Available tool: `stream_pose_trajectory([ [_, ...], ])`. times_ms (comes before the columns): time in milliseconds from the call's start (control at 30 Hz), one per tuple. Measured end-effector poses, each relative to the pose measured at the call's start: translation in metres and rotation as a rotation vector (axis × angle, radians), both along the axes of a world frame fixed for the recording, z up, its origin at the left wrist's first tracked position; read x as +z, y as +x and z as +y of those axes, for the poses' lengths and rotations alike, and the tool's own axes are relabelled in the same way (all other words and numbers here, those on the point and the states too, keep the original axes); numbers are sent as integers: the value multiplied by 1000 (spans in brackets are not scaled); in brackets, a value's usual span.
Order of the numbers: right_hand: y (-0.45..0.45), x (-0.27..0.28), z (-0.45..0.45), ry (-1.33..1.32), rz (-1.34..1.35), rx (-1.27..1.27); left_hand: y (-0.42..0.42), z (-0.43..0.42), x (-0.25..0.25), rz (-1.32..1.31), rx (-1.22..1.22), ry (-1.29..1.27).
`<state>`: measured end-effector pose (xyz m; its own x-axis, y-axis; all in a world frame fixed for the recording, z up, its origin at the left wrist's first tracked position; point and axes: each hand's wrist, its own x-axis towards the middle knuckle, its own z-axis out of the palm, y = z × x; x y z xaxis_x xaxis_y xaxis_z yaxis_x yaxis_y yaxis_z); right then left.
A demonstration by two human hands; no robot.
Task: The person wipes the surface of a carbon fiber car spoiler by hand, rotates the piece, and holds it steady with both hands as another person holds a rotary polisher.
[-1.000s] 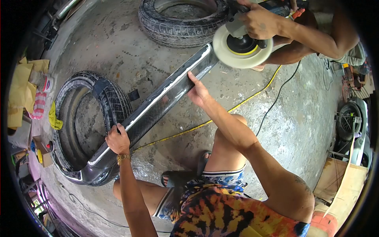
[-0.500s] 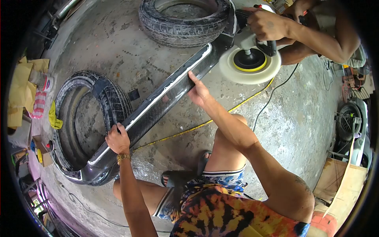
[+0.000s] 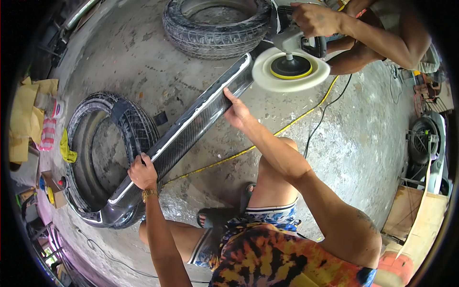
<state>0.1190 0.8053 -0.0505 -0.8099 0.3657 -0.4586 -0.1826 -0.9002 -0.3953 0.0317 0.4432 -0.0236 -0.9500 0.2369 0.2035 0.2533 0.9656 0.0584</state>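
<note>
A long glossy carbon-fibre car part with a white-smeared edge slants across the middle of the view. Its lower left end rests on a tyre. My left hand is closed around the part near that end, fingers over the white edge. Farther up, my right hand grips the side facing me, its thumb on the woven surface and its other fingers hidden beneath. Beyond it, a co-worker's hand holds a polisher with a white round pad over the far end of the part.
Another tyre lies behind the part's far end. A yellow hose and a black cable cross the stained concrete floor. Paper, a yellow cloth and boxes stand at the left; a wooden board is at the right.
The co-worker's polisher has shifted left and slightly up, its pad now covering more of the part's far end. Both my hands keep their grip on the part.
</note>
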Motion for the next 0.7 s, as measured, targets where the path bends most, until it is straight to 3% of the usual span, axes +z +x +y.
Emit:
stream_pose_trajectory([
  [433, 0, -4, 1, 16, -18, 18, 1, 1, -3, 80, -12, 36],
  [700, 2, 5, 0, 8, -36, 30, 2, 2, 4, -7, 15, -13],
])
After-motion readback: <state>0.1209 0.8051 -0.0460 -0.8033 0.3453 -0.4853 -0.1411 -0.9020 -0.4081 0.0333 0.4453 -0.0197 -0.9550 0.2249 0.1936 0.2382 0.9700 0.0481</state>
